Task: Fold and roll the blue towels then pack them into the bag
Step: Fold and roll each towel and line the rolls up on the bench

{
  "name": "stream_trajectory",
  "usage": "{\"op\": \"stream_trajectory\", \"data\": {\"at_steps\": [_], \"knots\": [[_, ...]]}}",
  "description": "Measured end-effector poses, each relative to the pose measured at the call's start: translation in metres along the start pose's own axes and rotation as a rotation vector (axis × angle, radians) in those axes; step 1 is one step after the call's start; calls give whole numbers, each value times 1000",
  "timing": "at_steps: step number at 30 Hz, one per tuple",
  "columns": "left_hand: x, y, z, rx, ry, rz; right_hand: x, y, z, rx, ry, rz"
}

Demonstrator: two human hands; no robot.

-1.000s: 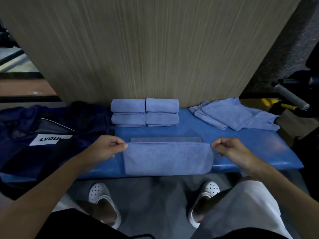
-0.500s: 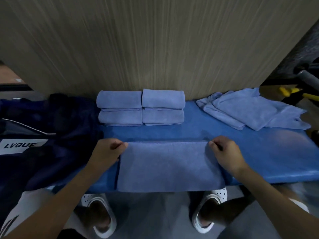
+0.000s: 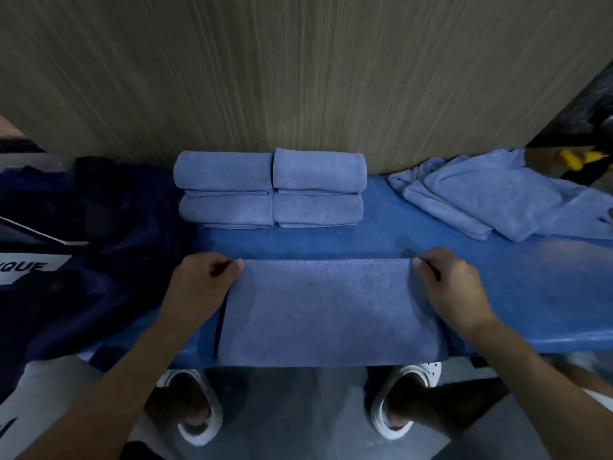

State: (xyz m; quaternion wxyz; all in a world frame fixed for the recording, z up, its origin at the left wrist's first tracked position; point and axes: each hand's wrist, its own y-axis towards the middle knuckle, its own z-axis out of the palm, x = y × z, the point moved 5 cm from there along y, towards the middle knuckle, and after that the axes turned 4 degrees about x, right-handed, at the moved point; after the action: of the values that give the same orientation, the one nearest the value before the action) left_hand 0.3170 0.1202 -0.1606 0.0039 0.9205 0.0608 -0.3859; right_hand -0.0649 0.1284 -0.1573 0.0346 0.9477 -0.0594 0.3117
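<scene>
On bench [image 3: 464, 260] beside bag [image 3: 99, 227], four rolled towels [image 3: 318, 207].

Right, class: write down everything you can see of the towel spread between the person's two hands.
The folded towel is pale blue with a soft, fuzzy nap, like microfibre. It is folded into a wide rectangle and lies flat on the blue padded bench, with its near edge reaching the bench's front edge. Layered edges show along its left side. The left hand pinches its far left corner and the right hand pinches its far right corner.
</scene>
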Motion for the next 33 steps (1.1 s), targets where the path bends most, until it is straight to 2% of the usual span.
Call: {"op": "stream_trajectory", "data": {"at_steps": [10,19,22,25,26,28,30,33], "knots": [[-6,0,0,-13,72,-31,1,6,2,9,-51,73],[-10,-4,1,-41,29,-18,5,1,2,-9,-67,57],[-18,-11,-2,-103,77,58,6,0,2,-45,-54,32],[-40,-25,-8,-246,271,291,17,-6,-9,-149,-158,-76],[-48,-30,-4,-235,306,383,24,-12,-11,-162,-239,-153],[-60,-39,11,-101,363,520,41,-28,-5,-123,-397,-343],[-61,-48,35,62,471,563,53,-46,11,-11,-511,-484],[-48,-55,57,185,644,526,50,-57,32,154,-602,-468]]}}
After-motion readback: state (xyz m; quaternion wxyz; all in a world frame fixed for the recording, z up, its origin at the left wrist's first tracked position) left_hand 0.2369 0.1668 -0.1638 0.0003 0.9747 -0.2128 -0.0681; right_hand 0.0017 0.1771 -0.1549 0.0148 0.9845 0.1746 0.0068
